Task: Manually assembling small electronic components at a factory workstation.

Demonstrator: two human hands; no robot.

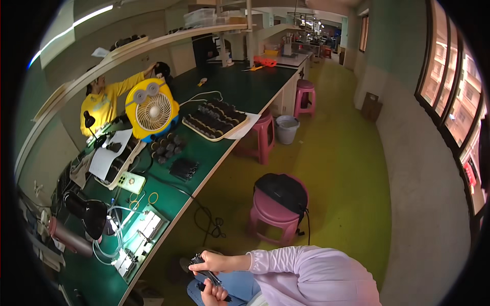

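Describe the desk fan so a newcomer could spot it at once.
Follow the long dark-green workbench along the left wall to its middle stretch. The fan stands upright there, just left of a tray of black cylinders. It alone is bright yellow, a rounded cartoon figure with a pale circular grille.

Packages: one clear plastic box (200, 17) with a lid, rectangular, stands on the high shelf (168, 38), far ahead of the hands (212, 278) and above the desk (245, 86). One brown cardboard box (371, 106), upright, sits on the floor against the wall, well ahead and to the right of the hands. No labels, signs or screens can be made out.
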